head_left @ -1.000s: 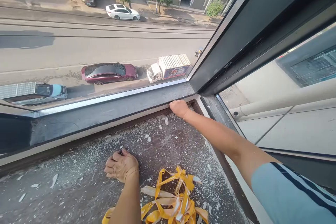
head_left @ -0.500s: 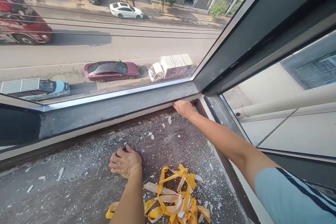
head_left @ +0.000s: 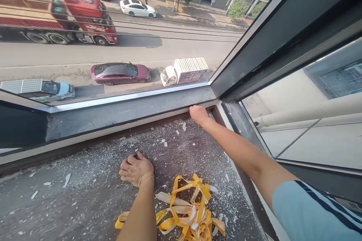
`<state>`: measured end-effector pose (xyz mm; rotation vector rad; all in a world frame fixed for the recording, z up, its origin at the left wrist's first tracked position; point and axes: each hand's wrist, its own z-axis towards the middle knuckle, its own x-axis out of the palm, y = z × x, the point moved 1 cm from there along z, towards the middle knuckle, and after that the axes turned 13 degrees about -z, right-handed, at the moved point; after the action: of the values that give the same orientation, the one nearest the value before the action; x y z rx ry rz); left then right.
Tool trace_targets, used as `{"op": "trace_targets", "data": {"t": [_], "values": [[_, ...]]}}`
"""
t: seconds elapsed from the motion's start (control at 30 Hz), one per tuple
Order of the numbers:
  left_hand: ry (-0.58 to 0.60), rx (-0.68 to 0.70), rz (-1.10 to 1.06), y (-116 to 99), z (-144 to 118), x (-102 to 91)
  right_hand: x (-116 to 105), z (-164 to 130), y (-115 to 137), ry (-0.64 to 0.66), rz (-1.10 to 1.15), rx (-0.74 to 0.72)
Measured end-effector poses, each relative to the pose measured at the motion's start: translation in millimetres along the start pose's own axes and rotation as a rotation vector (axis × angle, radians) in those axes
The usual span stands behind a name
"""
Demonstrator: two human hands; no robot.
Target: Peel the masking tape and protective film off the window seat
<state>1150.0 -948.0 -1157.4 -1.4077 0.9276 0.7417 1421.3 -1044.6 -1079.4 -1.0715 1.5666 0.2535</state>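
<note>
Tape tangle [head_left: 201,214] near hands [head_left: 137,170], flakes [head_left: 67,180] all about; hold of right fingers [head_left: 193,110] unclear.

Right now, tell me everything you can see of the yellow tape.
The yellow tape is a loose tangle of crumpled, plastic-looking strips, whitish in places. It lies on the dark, chip-strewn surface mostly right of the left forearm; a yellow loop shows on the forearm's other side. Whether they touch is unclear.

Bright daylight enters from beyond the right hand [head_left: 198,115]; out there the street [head_left: 175,49] looks pale, a shadow [head_left: 141,41] fronting the red truck [head_left: 89,19]. Behind that hand, wide-angle distortion stretches the sleeve [head_left: 308,207].
</note>
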Motion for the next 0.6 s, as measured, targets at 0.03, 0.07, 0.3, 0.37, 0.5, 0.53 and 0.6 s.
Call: {"op": "trace_targets", "data": {"t": [0.03,0.07,0.3,0.37,0.5,0.53,0.6], "values": [[-0.002,0.002,0.0,0,0,0.0,1,-1,-1,-0.012,0.013,0.013],[-0.003,0.005,0.0,0,0,-0.1,1,-2,-2,-0.024,0.026,0.021],[0.013,-0.001,-0.007,-1,0,-2.0,-1,-3,-10,-0.018,0.059,-0.056],[0.015,-0.004,-0.01,-1,0,-2.3,-4,0,-9,-0.004,0.026,-0.089],[0.015,-0.007,-0.009,-1,0,-1.9,-9,4,-7,0.026,-0.071,-0.156],[0.013,-0.006,-0.009,-1,0,-1.7,-10,4,-7,0.028,-0.089,-0.181],[0.01,0.0,-0.009,0,0,-1.3,-12,3,-6,0.033,-0.113,-0.212]]}}
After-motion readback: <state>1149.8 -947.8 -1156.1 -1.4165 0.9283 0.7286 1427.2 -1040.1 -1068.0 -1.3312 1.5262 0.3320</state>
